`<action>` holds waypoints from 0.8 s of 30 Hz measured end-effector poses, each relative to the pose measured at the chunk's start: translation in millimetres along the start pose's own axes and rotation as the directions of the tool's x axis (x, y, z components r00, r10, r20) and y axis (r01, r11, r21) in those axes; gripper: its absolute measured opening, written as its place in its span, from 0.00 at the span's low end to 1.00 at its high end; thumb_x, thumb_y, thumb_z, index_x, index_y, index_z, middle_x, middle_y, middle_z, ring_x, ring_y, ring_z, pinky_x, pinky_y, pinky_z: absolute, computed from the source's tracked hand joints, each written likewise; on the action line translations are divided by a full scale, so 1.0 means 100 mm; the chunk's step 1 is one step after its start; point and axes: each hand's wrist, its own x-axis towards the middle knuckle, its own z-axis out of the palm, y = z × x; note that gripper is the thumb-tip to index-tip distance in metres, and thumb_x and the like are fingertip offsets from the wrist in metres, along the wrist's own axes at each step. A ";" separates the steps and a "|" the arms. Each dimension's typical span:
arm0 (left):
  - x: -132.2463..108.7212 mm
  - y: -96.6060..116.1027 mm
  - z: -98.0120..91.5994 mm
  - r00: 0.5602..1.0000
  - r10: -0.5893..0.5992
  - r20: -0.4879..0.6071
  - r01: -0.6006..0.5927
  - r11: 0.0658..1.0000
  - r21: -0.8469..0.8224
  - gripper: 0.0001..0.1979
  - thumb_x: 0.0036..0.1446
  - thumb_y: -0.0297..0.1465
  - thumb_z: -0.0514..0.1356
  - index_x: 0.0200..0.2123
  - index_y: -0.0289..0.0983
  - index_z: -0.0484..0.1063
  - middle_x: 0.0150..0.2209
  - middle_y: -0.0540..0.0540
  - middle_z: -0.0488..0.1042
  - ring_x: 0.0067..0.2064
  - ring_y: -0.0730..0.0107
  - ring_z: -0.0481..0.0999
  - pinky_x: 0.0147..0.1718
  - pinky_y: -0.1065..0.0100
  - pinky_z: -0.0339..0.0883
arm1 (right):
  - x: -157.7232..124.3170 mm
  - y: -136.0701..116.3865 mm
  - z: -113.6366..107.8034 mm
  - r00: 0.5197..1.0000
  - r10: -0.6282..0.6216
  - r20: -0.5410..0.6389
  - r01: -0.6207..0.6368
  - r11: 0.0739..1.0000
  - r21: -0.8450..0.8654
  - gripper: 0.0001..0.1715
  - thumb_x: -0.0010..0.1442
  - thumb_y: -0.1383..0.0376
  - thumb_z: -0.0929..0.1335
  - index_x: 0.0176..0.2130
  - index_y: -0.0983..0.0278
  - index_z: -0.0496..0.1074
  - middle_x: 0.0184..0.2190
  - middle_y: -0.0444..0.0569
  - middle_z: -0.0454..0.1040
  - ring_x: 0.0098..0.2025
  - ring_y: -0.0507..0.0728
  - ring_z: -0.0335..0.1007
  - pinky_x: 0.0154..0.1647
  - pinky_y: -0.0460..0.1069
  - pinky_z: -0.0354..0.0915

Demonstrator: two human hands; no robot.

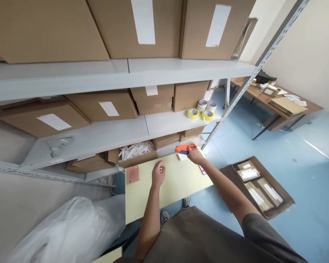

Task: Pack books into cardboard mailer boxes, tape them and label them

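Observation:
My right hand is closed around an orange-and-blue hand tool, which looks like a tape dispenser, above the far right part of a pale yellow table. Just under it lies a small white object, partly covered. Over the middle of the tabletop, my left hand is loosely curled, with a gap between thumb and fingers and nothing in it. A flat pinkish-red item lies at the table's left end. A pink-edged object shows beneath my right forearm.
Grey shelving stands behind the table, holding cardboard boxes and tape rolls. An open box of white pieces sits low. White plastic wrapping is at left. On the floor at right is an open carton; a wooden desk stands beyond.

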 end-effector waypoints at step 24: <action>-1.02 -0.09 0.54 0.965 -0.225 0.135 0.194 0.958 0.213 0.20 0.67 0.29 0.58 0.60 0.42 0.77 0.62 0.40 0.77 0.56 0.58 0.81 0.49 0.60 0.80 | -0.99 0.02 1.42 0.864 0.280 0.419 -0.354 0.928 0.111 0.24 0.65 0.62 0.72 0.58 0.67 0.77 0.53 0.63 0.82 0.56 0.66 0.78 0.60 0.56 0.67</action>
